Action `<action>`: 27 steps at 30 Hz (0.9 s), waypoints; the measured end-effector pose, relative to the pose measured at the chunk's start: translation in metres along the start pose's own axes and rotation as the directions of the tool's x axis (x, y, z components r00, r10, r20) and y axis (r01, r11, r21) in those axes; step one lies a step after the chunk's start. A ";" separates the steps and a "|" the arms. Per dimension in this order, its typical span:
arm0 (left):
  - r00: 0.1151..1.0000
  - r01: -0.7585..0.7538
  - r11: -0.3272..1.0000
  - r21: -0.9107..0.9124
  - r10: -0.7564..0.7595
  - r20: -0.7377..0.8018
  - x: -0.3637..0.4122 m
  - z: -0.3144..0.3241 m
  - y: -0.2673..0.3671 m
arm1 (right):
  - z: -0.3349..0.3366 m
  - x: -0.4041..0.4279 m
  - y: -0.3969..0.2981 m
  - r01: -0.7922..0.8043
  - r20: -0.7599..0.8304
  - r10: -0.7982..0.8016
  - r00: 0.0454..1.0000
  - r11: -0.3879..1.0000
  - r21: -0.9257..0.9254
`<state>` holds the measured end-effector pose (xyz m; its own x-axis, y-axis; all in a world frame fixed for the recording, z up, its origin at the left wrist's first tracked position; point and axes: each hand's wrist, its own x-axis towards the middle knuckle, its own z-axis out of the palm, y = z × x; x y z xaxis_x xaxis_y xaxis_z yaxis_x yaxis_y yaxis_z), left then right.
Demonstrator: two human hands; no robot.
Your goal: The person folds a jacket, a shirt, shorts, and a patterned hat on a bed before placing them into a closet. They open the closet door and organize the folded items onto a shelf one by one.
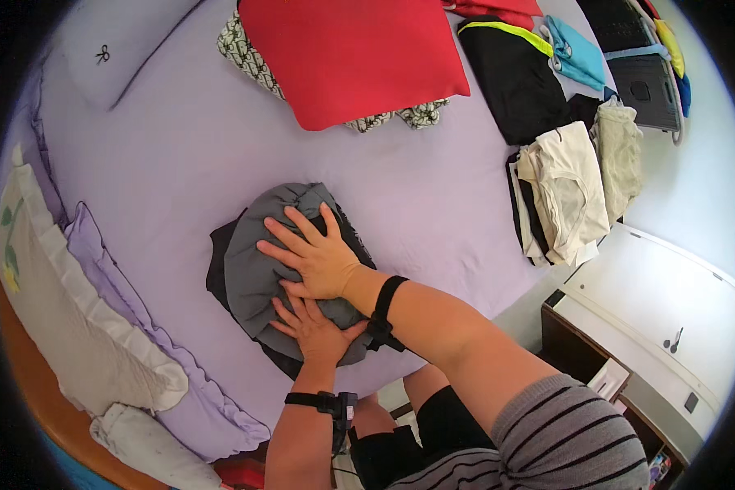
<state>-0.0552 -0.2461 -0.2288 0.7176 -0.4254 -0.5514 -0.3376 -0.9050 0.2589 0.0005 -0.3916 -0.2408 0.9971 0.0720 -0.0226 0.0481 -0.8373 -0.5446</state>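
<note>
A folded grey quilted garment (pixel 248 257) lies in a rounded bundle on the lavender bed sheet (pixel 435 202). Beneath it, black fabric (pixel 220 254) sticks out at the left and lower edges. Both hands press flat on the grey fabric with fingers spread. My right hand (pixel 318 260) rests on the upper middle, and my left hand (pixel 321 334) lies just below it, close to or touching the right thumb. Neither hand shows a grip on the cloth. Each wrist wears a black strap; the left one carries a small device.
A red cloth (pixel 361 55) covers patterned fabric at the top. Folded black (pixel 514 79), blue (pixel 576 55) and cream clothes (pixel 563 190) line the bed's right side. Pillows (pixel 86 306) lie at the left, and a white cabinet (pixel 661 269) stands beyond the bed's right edge.
</note>
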 end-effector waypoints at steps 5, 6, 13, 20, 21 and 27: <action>1.000 -0.028 0.998 0.061 0.029 -0.010 0.002 0.002 0.004 | 0.001 -0.002 0.004 -0.037 0.032 0.038 0.999 0.999 -0.030; 1.000 -0.017 0.997 0.072 0.018 -0.009 0.000 0.001 0.005 | -0.002 -0.002 0.001 -0.041 0.041 0.042 0.998 0.999 -0.022; 0.998 -0.036 0.997 0.064 0.033 0.047 -0.012 -0.039 0.012 | -0.037 -0.025 -0.008 0.037 0.022 -0.036 0.999 0.999 -0.025; 0.917 -0.327 0.945 0.016 0.321 -0.239 -0.095 -0.070 0.004 | -0.072 -0.196 -0.054 -0.355 0.144 0.344 0.928 0.933 0.056; 0.905 -0.345 0.938 0.033 0.342 -0.253 -0.111 -0.071 0.004 | -0.083 -0.217 -0.063 -0.403 0.096 0.397 0.913 0.914 0.053; 0.958 -0.133 0.848 -0.513 0.243 0.155 -0.215 -0.073 -0.035 | -0.114 -0.309 -0.116 -0.617 0.043 0.615 0.787 0.785 0.050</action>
<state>-0.1532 -0.1233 -0.0609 0.5107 -0.6275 -0.5877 -0.0690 -0.7113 0.6995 -0.3070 -0.3785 -0.0752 0.8119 -0.4355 -0.3887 -0.5802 -0.6748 -0.4560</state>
